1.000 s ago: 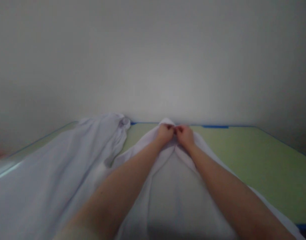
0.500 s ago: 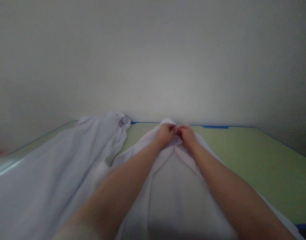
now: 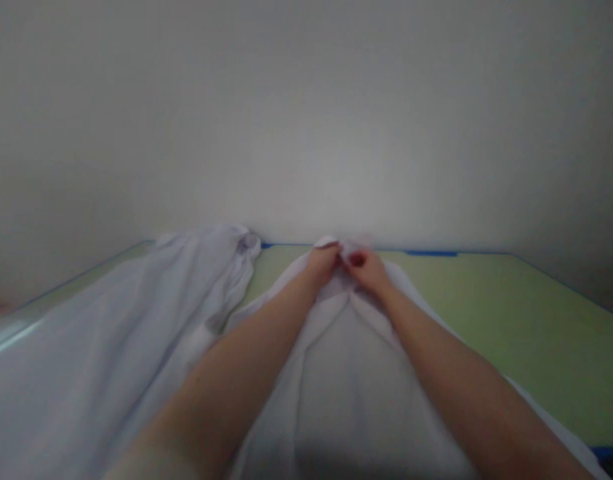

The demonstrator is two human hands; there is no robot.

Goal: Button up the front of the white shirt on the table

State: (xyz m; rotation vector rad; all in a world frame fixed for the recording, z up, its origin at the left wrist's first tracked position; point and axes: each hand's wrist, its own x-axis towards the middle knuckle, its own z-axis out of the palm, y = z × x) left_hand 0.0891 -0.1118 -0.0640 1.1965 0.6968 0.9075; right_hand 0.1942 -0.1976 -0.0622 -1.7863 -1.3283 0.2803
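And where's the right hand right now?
In the head view, the right hand is just right of centre, beside the left hand, at the white cloth near the green table's far edge.

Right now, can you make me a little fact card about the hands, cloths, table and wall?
Left hand: at the far end of the middle white cloth
Right hand: close beside it, at the same end
Grip: too blurred to tell
Other white cloth: rumpled, on the left
Table: green, blue-edged
Wall: plain, behind the table
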